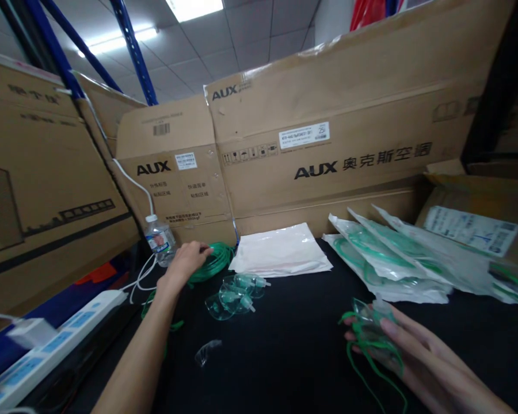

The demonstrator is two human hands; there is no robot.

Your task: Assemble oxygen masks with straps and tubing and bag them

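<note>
Head view. Right hand [410, 342], near right: grip closing around a clear mask [365, 312], holding it just above the counter [285, 356]; green cord [375, 345] is looping round the mask and dangling below. Left hand [185, 261], far left: fingers extending over the left side of a coil of green tubing [219, 259]; whether this grip is grasping any tubing, one cannot tell. Clear green-tinted masks [231, 299], one cluster: lying right of the left forearm, nearer than the coil. Clear curved plastic piece [207, 351], one: lying nearer still. White bags [282, 250], one flat stack: resting far centre. Bags with green contents [388, 253], several: overlapping at far right. Plastic bottle [159, 240]: standing left of the left hand. White power strip [64, 339]: running along the near left. Cardboard panels [349, 115], printed AUX: standing behind everything.
</note>
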